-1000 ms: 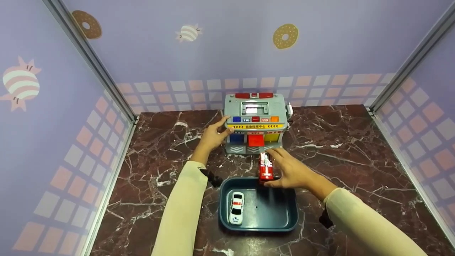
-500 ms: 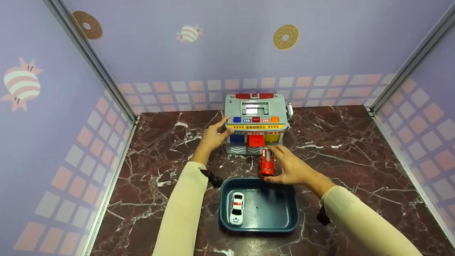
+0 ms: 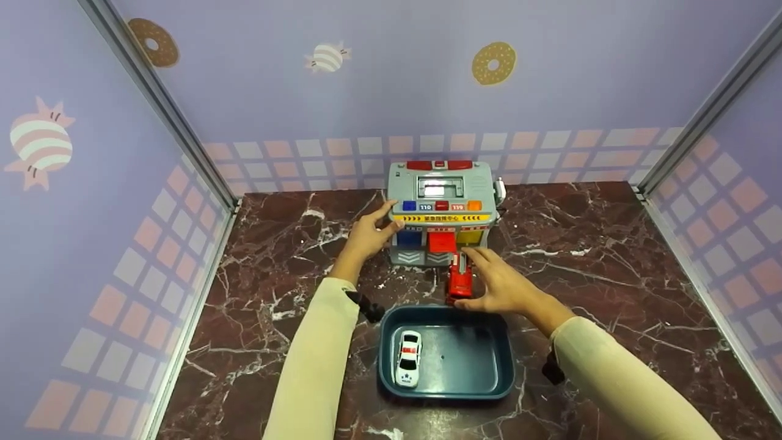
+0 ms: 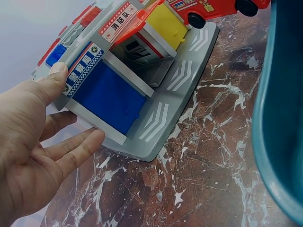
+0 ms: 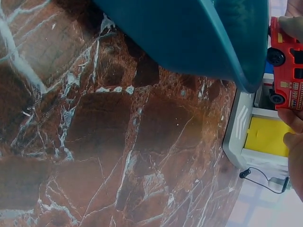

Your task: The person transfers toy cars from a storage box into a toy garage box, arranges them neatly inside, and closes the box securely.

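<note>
My left hand touches the left front corner of a grey toy emergency station, thumb on the front and other fingers straight along the side in the left wrist view. Of its three bays, the blue door and yellow door are down; the red middle door is swung up. In my right hand a red toy fire truck is held lengthwise between thumb and fingers. The truck's far end reaches the front of the station's ramp, right of the middle bay.
A dark teal tray stands close in front of the station, with a white toy police car in its left part. Brown marbled tabletop lies around them. Purple patterned walls enclose the back and both sides.
My right hand has carried the fire truck slightly forward to the station, and its tilt has changed so its red near end faces me more. The left hand has stayed on the station.
</note>
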{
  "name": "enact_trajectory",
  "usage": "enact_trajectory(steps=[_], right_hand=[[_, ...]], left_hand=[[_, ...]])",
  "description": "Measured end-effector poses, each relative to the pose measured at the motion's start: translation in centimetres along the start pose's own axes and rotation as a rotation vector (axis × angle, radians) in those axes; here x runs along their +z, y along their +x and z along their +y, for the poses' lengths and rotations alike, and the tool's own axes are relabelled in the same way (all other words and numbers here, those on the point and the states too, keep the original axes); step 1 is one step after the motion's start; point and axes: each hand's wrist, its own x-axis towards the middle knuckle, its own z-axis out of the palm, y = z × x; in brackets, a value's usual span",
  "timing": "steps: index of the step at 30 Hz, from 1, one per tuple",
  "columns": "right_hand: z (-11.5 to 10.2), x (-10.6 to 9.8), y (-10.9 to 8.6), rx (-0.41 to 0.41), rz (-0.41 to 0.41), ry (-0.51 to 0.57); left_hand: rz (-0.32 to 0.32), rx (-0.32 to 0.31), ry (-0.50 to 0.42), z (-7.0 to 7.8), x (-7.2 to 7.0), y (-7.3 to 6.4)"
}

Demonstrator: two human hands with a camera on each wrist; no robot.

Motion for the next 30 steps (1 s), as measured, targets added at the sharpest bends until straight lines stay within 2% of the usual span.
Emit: enact_trajectory(steps=[11, 19, 30], right_hand=[[0.6, 0.0, 0.0, 0.056, -0.007, 0.026], [0.8, 0.6, 0.4, 0.092, -0.017, 0.04], [1.0, 1.4, 1.5, 0.045, -0.015, 0.052]], left_hand=[[-0.015, 0.007, -0.025, -0.1, 0.0, -0.1], [-0.013, 0.012, 0.032, -0.2, -0.1, 0.0], [-0.016, 0.009, 0.005, -0.1, 0.0, 0.0]])
